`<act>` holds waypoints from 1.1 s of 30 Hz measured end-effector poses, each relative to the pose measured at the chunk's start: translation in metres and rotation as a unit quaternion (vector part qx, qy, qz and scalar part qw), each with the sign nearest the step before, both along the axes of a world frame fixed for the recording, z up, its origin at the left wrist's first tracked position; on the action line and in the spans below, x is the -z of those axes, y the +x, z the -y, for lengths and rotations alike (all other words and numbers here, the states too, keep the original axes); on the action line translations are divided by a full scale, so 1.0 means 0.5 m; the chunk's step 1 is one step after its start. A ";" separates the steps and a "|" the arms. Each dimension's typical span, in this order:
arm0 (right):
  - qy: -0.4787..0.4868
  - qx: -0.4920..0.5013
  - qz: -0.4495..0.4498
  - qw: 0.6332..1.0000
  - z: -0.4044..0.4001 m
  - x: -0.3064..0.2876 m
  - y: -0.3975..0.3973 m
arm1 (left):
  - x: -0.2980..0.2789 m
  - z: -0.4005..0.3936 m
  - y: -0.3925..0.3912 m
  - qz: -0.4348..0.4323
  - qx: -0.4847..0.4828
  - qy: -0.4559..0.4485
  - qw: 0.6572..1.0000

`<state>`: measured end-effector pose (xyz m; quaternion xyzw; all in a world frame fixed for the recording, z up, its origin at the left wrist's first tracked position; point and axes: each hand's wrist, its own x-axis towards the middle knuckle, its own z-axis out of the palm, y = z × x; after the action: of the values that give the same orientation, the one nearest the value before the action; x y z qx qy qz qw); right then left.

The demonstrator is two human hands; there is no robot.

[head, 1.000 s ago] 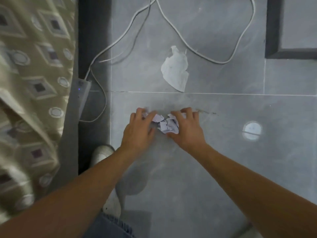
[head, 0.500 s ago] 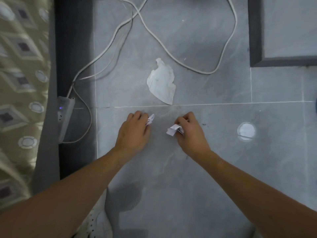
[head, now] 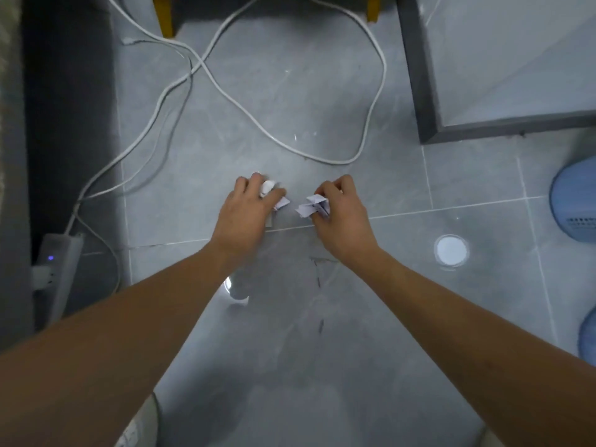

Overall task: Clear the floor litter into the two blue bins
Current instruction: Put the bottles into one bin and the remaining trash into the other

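- The left hand (head: 250, 209) sits just at 11 o'clock of the frame's centre, low over the grey tiled floor (head: 290, 350), its fingers curled round a white wad of paper (head: 267, 187) that shows between them.
- More paper scraps (head: 281, 203) stick out at the hand's 3 o'clock side, under the thumb.
- The right hand (head: 342, 214) lies just at 3 o'clock of the left, apart from it, fingers curled and pinching a bunch of torn paper pieces (head: 311, 206) that jut toward 9 o'clock.
- Both forearms reach in from 6 o'clock.
- A blue bin (head: 574, 201) stands at the frame's 3 o'clock edge, only partly in view; the rim of a second blue bin (head: 588, 333) shows at 4 o'clock.
- A white cable (head: 371, 108) loops over the floor at 12 o'clock of the hands.
- A power strip (head: 53, 269) with a small lit dot lies at 9 o'clock, beside a dark strip along the floor's edge.
- A bright round light reflection (head: 450, 251) glints on the tile between the right hand and the bins.
- A dark-framed step (head: 429, 124) rises at 1 o'clock.
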<state>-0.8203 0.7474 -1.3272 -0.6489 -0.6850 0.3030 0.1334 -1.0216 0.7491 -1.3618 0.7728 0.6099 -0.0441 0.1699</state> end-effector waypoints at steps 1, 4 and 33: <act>-0.001 0.004 -0.004 1.000 0.006 0.000 0.009 | -0.004 0.011 0.000 0.015 0.001 -0.019 1.000; -0.002 0.017 -0.016 1.000 0.032 -0.021 0.036 | -0.043 0.043 0.006 0.057 -0.032 -0.072 0.995; -0.010 0.449 0.052 0.892 0.556 -0.442 1.098 | -0.513 0.314 1.263 0.110 0.373 -0.057 0.920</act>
<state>-0.2712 0.4693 -1.1063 -0.9032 -0.3241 0.1839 0.2133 -0.3899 0.5919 -1.1054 0.9331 0.2517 -0.0537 0.2512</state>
